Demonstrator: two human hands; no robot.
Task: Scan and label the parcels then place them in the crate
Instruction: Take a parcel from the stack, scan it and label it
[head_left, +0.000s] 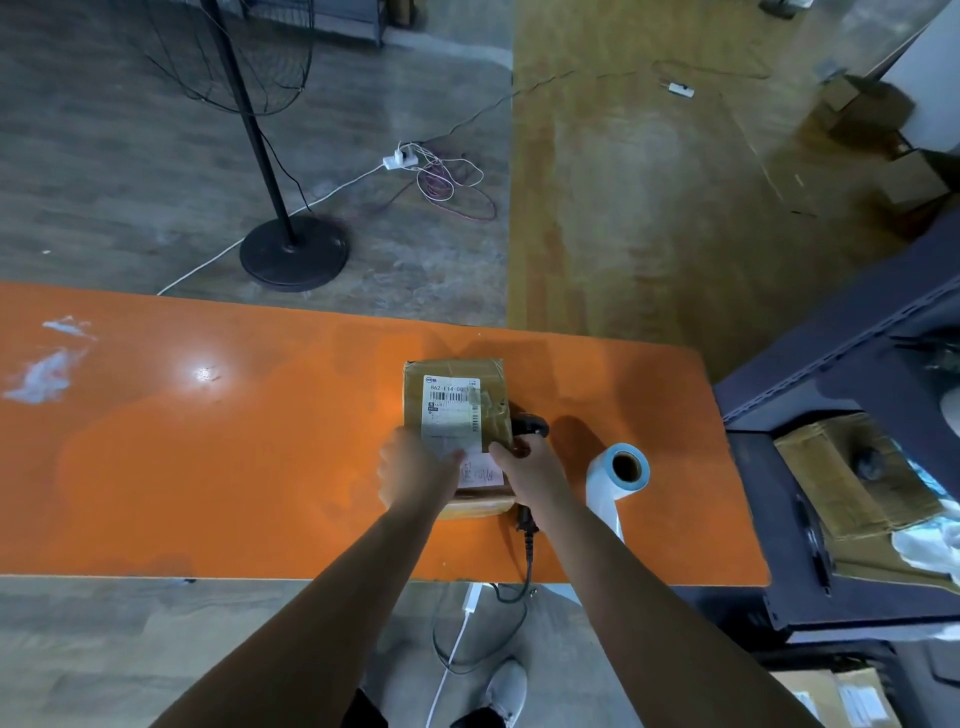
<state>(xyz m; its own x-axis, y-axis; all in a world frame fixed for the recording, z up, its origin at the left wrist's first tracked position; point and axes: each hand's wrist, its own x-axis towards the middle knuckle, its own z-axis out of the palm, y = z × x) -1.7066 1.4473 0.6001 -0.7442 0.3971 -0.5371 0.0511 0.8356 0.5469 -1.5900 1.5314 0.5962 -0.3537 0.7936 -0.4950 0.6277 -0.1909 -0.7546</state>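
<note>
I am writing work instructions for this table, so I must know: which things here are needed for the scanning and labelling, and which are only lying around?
For the job: parcel; small white label on it; black scanner beside it; label roll.

Lying about: fan stand, power strip and cables on the floor; cardboard box on the shelf.

Parcel (457, 405) on table (208, 441), scanner (532, 426) just R of it, label roll (618, 473) further R.
</note>
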